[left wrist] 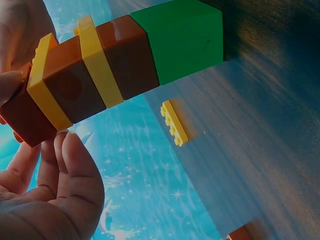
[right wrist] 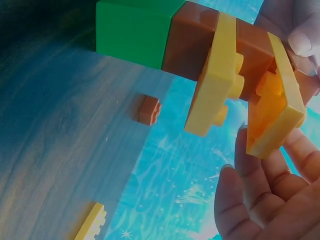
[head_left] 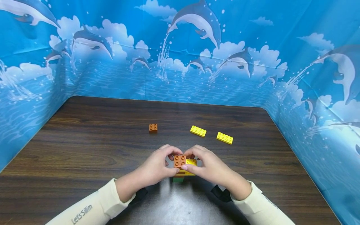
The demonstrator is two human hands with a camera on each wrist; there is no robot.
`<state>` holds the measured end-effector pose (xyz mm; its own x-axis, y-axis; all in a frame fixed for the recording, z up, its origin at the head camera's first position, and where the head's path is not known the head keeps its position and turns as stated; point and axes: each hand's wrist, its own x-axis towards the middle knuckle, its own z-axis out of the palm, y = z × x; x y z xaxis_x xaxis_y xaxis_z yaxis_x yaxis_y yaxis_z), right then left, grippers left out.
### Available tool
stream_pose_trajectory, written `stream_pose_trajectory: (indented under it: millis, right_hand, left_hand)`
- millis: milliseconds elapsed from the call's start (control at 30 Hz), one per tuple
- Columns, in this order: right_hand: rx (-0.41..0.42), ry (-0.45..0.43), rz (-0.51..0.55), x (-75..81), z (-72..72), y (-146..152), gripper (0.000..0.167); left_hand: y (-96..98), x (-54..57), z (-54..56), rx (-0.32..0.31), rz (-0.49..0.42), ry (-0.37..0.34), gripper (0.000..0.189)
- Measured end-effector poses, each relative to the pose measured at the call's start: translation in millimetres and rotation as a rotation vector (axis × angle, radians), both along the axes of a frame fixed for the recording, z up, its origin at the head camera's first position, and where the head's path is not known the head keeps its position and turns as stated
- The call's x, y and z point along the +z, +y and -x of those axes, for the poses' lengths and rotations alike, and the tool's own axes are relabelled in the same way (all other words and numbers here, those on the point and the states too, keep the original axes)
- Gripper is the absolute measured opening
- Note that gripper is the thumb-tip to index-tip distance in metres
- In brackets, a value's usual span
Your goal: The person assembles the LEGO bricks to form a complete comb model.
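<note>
A toy brick tower stands on the table between both hands, with a green block (left wrist: 182, 40) at its base. Brown bricks (left wrist: 131, 57) and yellow plates (right wrist: 212, 82) alternate above it. The yellow plates stick out toward the right. On top sits an orange-brown brick (head_left: 180, 161), its studs facing up. My left hand (head_left: 157, 165) pinches this top brick between thumb and fingers. With thumb and fingertips my right hand (head_left: 211, 164) holds the tower's upper end, by the top brick and upper yellow plate (head_left: 192, 162). Exact contact of the right fingers is partly hidden.
A loose brown brick (head_left: 153, 128) lies beyond the tower, to the left. Two loose yellow plates (head_left: 198, 131) (head_left: 224, 138) lie farther right on the dark wooden table (head_left: 92, 137). A blue dolphin-print curtain (head_left: 121, 78) borders the table's back and sides.
</note>
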<state>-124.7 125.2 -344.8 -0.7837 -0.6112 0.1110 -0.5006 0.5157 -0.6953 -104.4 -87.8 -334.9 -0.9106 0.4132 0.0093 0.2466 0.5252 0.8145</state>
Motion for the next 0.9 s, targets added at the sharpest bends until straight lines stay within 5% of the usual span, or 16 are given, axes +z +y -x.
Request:
stream_pose_trajectory:
  millis: [900]
  right_hand:
    - [0.045, 0.094, -0.009, -5.4, 0.0, 0.2, 0.023]
  left_hand:
    - [-4.8, -12.4, 2.6, -0.024, -0.061, 0.048, 0.031]
